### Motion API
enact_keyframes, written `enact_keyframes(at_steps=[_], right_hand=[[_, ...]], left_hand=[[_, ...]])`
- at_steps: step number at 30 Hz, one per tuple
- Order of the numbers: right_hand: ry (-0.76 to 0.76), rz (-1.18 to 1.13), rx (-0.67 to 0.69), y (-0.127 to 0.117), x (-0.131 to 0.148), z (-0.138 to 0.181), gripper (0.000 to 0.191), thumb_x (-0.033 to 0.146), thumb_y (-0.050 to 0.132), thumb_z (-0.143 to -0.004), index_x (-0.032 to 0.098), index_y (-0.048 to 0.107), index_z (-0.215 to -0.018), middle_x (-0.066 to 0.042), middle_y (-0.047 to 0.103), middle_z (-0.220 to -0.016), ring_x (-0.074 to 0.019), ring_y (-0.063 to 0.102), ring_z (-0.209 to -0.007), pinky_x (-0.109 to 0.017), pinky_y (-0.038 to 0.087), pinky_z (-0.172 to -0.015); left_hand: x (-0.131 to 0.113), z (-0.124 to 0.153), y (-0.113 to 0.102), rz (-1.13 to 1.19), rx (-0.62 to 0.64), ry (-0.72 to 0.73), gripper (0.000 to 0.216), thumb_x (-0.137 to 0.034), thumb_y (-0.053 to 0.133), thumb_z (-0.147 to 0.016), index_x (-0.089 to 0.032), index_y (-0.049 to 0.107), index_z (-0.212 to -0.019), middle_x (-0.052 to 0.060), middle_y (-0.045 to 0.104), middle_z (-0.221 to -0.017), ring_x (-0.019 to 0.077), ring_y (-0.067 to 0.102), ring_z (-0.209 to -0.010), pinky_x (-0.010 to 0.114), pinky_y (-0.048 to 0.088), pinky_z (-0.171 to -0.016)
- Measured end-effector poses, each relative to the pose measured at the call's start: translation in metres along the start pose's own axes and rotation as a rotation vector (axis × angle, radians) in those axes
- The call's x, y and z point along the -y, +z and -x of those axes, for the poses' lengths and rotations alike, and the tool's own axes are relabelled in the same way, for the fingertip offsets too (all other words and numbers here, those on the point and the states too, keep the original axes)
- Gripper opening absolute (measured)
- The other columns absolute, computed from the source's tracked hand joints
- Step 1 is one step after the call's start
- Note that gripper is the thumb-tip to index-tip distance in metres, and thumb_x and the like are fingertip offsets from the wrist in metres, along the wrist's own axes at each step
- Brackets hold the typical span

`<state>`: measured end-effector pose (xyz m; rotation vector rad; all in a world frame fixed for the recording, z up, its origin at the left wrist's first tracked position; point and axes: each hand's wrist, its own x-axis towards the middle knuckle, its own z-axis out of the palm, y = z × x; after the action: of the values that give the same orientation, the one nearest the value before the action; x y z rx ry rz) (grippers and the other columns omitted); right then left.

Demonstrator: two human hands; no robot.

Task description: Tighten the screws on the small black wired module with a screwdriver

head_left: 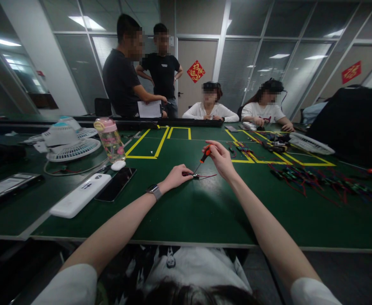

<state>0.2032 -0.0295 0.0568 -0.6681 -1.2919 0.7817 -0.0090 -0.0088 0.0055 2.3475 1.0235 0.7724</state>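
My left hand (177, 176), a watch on its wrist, rests on the green table (205, 207) and pinches a small dark part with red wires (196, 175). My right hand (221, 159) is closed around a small screwdriver with an orange handle (204, 155). The screwdriver slants down to the left, and its tip meets the part between my hands.
At left lie a white power bank (79, 195), a black phone (115, 184), a pink-lidded bottle (110, 139) and a white fan (68, 142). Piles of red-wired parts (316, 180) lie at right. Two seated people and two standing people are across the table.
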Motion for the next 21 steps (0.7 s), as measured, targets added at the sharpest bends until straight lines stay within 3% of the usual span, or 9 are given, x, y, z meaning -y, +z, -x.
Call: enact_keyframes(at_steps=[5, 11, 14, 17, 21], right_hand=[[0.036, -0.046, 0.004, -0.0056, -0.0029, -0.0007, 0.04, 0.061, 0.075, -0.08, 0.027, 0.07, -0.1, -0.004, 0.076, -0.096, -0.022, 0.072, -0.096, -0.038, 0.058, -0.089], [0.025, 0.067, -0.141, -0.0075, -0.0068, -0.0021, 0.037, 0.057, 0.08, -0.074, 0.025, 0.074, -0.092, 0.0, 0.069, -0.08, -0.016, 0.064, -0.077, -0.03, 0.054, -0.075], [-0.006, 0.094, -0.088, -0.0062, -0.0037, -0.0013, 0.037, 0.056, 0.079, -0.077, 0.026, 0.075, -0.098, 0.0, 0.071, -0.08, -0.0171, 0.066, -0.08, -0.033, 0.055, -0.081], [-0.007, 0.023, -0.005, -0.0027, -0.0005, -0.0001, 0.041, 0.057, 0.079, -0.079, 0.028, 0.074, -0.108, -0.003, 0.076, -0.094, -0.0193, 0.07, -0.09, -0.037, 0.056, -0.091], [0.039, -0.091, 0.046, 0.0018, 0.0009, 0.0015, 0.045, 0.06, 0.079, -0.078, 0.027, 0.072, -0.107, -0.005, 0.076, -0.102, -0.0224, 0.072, -0.099, -0.04, 0.057, -0.096]], left_hand=[[0.0008, -0.0004, 0.0005, 0.0, 0.0, -0.001, 0.021, -0.03, 0.073, -0.091, -0.019, 0.082, -0.106, 0.006, 0.068, -0.098, 0.0183, 0.065, -0.086, 0.03, 0.051, -0.081], [-0.0003, 0.0001, -0.0006, -0.025, 0.002, -0.003, 0.022, -0.031, 0.072, -0.092, -0.019, 0.082, -0.107, 0.006, 0.068, -0.098, 0.0187, 0.065, -0.086, 0.03, 0.05, -0.08], [-0.0008, -0.0001, 0.0, -0.026, -0.003, -0.004, 0.021, -0.031, 0.073, -0.091, -0.019, 0.082, -0.106, 0.006, 0.068, -0.097, 0.0188, 0.065, -0.085, 0.03, 0.05, -0.08], [-0.001, -0.0004, 0.0008, -0.025, -0.011, -0.005, 0.021, -0.029, 0.073, -0.09, -0.018, 0.082, -0.105, 0.006, 0.068, -0.097, 0.0188, 0.065, -0.085, 0.03, 0.05, -0.08], [-0.0008, -0.0003, 0.0008, -0.021, -0.01, -0.001, 0.021, -0.03, 0.073, -0.09, -0.018, 0.082, -0.104, 0.007, 0.069, -0.097, 0.019, 0.066, -0.085, 0.03, 0.051, -0.081]])
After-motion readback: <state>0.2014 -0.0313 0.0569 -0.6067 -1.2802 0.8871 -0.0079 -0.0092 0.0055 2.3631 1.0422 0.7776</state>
